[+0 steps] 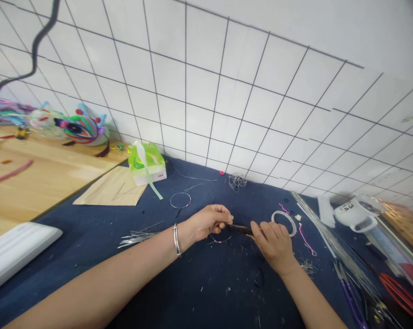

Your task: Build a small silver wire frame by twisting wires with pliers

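Note:
My left hand (pixel 211 221), with a silver bangle on its wrist, is closed in a pinch near the middle of the dark blue cloth. From under its fingertips hangs a thin wire ring (pixel 220 241) with small pink bits on it; its upper part is hidden. Dark-jawed pliers (pixel 242 230) point left from my right hand (pixel 274 242), which is wrapped round their handles. The jaw tips meet the left fingertips, and what they grip there is too small to make out. Another wire ring (pixel 180 200) with pink bits lies flat beyond the left hand.
A roll of white tape (pixel 284 223) lies beyond my right hand. Cut wires (pixel 137 238) lie by my left forearm, and a wire tangle (pixel 237 182) sits near the wall. Long wires (pixel 340 246), purple-handled pliers (pixel 350 297) and a white mug (pixel 355 214) are at right; a tissue pack (pixel 147 162) stands back left.

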{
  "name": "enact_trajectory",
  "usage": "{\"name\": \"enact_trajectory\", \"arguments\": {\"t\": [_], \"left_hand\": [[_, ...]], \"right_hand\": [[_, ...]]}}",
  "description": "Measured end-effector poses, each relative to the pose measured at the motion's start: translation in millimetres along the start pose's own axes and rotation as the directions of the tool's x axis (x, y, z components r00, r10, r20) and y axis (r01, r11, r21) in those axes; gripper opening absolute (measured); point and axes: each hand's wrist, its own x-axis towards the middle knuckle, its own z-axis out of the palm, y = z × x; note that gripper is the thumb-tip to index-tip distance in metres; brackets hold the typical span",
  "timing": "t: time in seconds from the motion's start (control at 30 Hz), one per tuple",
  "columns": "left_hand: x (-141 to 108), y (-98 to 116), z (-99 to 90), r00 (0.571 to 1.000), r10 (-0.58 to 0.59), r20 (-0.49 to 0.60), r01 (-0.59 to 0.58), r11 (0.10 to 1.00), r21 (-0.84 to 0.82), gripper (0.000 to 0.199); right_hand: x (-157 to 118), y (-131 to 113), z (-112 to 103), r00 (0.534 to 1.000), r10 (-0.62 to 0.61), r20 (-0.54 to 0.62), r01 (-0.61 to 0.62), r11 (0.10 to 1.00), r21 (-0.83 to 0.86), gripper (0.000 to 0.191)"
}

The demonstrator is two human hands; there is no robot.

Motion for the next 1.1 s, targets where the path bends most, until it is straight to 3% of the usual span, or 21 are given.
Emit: {"name": "enact_trajectory", "arguments": {"t": [0.4, 0.8, 1.1], "left_hand": [[-0.2, 0.6, 1.3, 1.0, -0.011, -0.02, 0.011, 1.0, 0.008, 0.02], [-1.6, -0.3, 2.6, 0.992, 0.07, -0.103, -0.063, 0.995, 0.073, 0.022], [-2.0, 4.0, 2.8, 0.993, 0.07, -0.095, -0.064, 0.996, 0.063, 0.021]], "right_hand": [[1.4, -0.2, -1.3, 1.0, -0.006, 0.022, 0.006, 1.0, 0.006, 0.03], [6.0, -4.3, -4.4, 0.999, 0.022, 0.023, -0.023, 0.999, 0.034, 0.027], [3.5, -6.1, -2.6, 1.0, 0.026, 0.011, -0.026, 1.0, 0.008, 0.03]]}}
